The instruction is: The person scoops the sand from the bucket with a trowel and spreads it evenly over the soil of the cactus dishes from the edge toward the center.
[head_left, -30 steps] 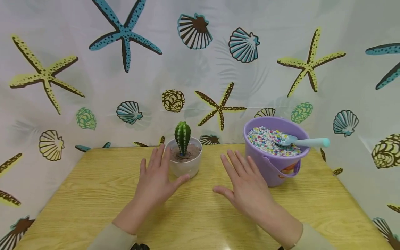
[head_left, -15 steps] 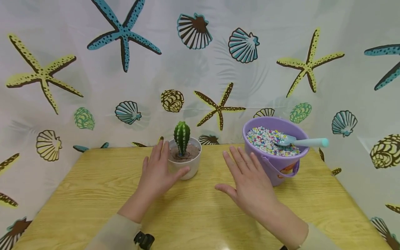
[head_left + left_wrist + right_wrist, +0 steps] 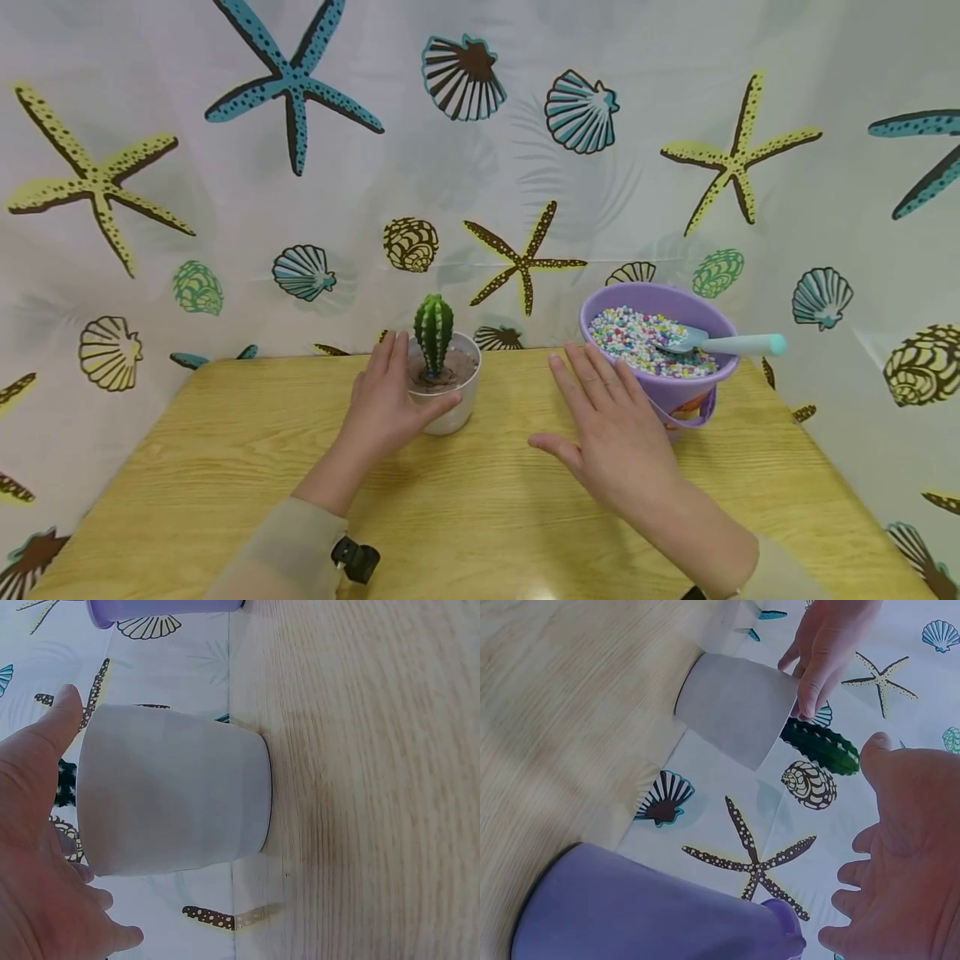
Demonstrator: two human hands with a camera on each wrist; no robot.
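A green cactus [image 3: 433, 333] stands in brown soil inside a white pot [image 3: 450, 418] near the back of the table. My left hand [image 3: 384, 412] is at the pot's left side, thumb stretched across its front and fingers lightly bent beside the rim. In the left wrist view a gap shows between the thumb and the white pot [image 3: 172, 791]; finger contact cannot be told. My right hand [image 3: 622, 442] hovers palm down with fingers straight, left of and partly in front of a purple bucket [image 3: 686, 389]. Nothing is in it.
Small multicoloured beads [image 3: 626, 329] fill much of the bucket, with a light blue scoop [image 3: 738, 345] lying in them, its handle over the right rim. The wooden table [image 3: 225, 458] meets a shell-and-starfish curtain [image 3: 480, 167] behind.
My left hand has moved right and nearer the pot, its fingers bending a little. The right hand has shifted slightly right, covering more of the bucket. The view has tilted slightly.
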